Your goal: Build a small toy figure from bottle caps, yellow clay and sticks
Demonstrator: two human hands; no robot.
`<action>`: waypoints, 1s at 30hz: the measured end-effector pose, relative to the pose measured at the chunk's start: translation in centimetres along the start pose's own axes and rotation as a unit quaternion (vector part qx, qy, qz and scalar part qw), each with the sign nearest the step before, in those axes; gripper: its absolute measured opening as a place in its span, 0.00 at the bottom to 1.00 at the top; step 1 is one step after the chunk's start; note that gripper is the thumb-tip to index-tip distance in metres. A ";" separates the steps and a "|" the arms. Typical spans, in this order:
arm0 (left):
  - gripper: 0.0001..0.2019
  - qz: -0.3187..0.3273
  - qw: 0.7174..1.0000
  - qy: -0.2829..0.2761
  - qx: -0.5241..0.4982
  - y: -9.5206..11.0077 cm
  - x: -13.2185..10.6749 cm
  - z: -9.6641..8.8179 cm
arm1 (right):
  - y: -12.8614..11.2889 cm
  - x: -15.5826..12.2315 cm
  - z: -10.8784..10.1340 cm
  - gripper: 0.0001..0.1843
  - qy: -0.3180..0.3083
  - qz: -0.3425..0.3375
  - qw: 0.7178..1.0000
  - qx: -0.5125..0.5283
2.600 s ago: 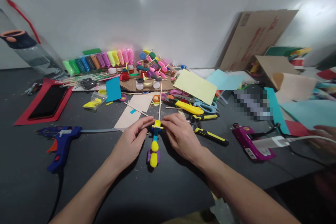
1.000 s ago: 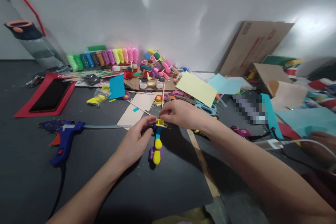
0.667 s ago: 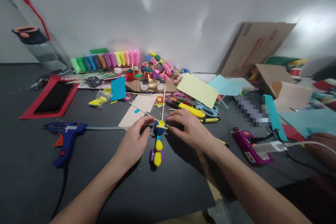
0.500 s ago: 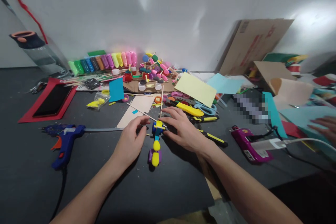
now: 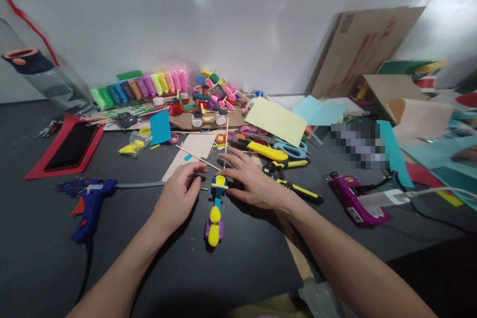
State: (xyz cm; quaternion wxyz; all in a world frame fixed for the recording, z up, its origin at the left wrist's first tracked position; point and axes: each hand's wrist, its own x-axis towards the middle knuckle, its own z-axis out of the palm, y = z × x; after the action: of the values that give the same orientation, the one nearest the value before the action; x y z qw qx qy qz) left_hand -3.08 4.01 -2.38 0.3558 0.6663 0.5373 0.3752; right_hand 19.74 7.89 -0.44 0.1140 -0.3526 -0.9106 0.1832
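Observation:
A small toy vehicle [image 5: 213,235] stands on the dark table between my hands. It has yellow seat-like pieces, purple rear wheels, a blue strip and blue front wheels, with a thin stick across its yellow front. My left hand [image 5: 178,198] rests to its left, fingers curled loosely and thumb apart, holding nothing that I can see. On the other side, my right hand [image 5: 253,180] spreads its fingers close to the toy's front; whether they touch it I cannot tell. Just beyond lie a thin wooden stick [image 5: 197,157] and an upright-pointing stick [image 5: 226,141].
A blue glue gun [image 5: 89,203] lies left, near a phone [image 5: 72,146] on red paper. Scissors [image 5: 290,148] and yellow cutters [image 5: 266,150] lie beyond my right hand. Farther right are a purple power strip [image 5: 354,201] and another person's hand [image 5: 465,153]. Clay packs [image 5: 139,88] line the back.
The toy sits slightly nearer to me relative to my hands. The view has shifted a little. The other person's hand has moved farther toward the right edge.

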 end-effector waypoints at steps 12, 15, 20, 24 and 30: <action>0.22 0.076 0.986 -0.109 0.104 -0.1 0.2 0.1 | -0.5 -0.7 1.3 0.04 0.106 0.034 0.993 -0.034; 0.20 0.080 0.982 -0.117 0.124 0.1 0.3 -0.3 | -0.3 -0.2 1.9 0.05 0.133 0.039 0.990 -0.042; 0.23 0.100 0.975 -0.148 0.135 0.4 0.3 -0.7 | 0.0 -0.2 1.6 0.06 0.171 0.052 0.983 -0.034; 0.27 0.111 0.969 -0.182 0.128 0.4 0.4 -0.4 | 0.3 -0.8 0.9 0.08 0.211 0.068 0.975 -0.011; 0.19 0.093 0.971 -0.190 0.115 0.4 0.8 -0.3 | 0.5 -1.1 0.5 0.08 0.240 0.079 0.967 0.020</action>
State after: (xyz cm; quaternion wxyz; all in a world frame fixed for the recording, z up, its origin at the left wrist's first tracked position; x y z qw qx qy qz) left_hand -3.03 4.74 -1.84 0.3355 0.8091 0.4349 0.2090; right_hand 20.67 7.35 -1.18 0.3213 -0.4551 -0.8219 0.1194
